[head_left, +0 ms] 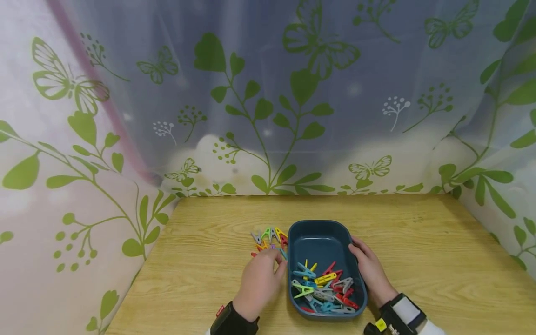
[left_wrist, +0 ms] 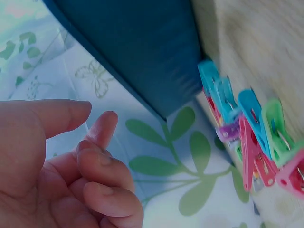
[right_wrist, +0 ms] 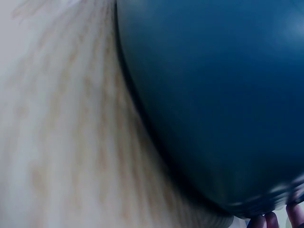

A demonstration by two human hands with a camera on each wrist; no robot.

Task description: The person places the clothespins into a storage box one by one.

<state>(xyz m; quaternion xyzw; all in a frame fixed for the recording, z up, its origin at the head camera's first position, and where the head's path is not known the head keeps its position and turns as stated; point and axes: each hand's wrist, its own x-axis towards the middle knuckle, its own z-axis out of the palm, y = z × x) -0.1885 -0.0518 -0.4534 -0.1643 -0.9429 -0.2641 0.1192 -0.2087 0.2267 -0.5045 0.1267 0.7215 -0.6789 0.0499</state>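
Observation:
A dark blue plastic basin [head_left: 320, 249] stands on the table with several colorful clothespins [head_left: 326, 291] heaped in its near half. At its right side my right hand [head_left: 372, 270] grips the rim; only a few fingertips [right_wrist: 270, 220] show against it in the right wrist view. My left hand [head_left: 260, 277] is just left of the basin, fingers loosely bent and holding nothing, as the left wrist view also shows. Close beyond that hand lies a loose pile of clothespins [head_left: 268, 237] in mixed colors, partly hidden by it. In the left wrist view, pink, blue and green clothespins [left_wrist: 251, 133] lie beside the basin wall [left_wrist: 137, 42].
The wooden table [head_left: 439, 260] extends on both sides of the basin. Behind it and along both sides hangs a curtain [head_left: 268, 102] printed with green leaves and butterflies. Black bands with devices [head_left: 402, 314] are strapped round both wrists.

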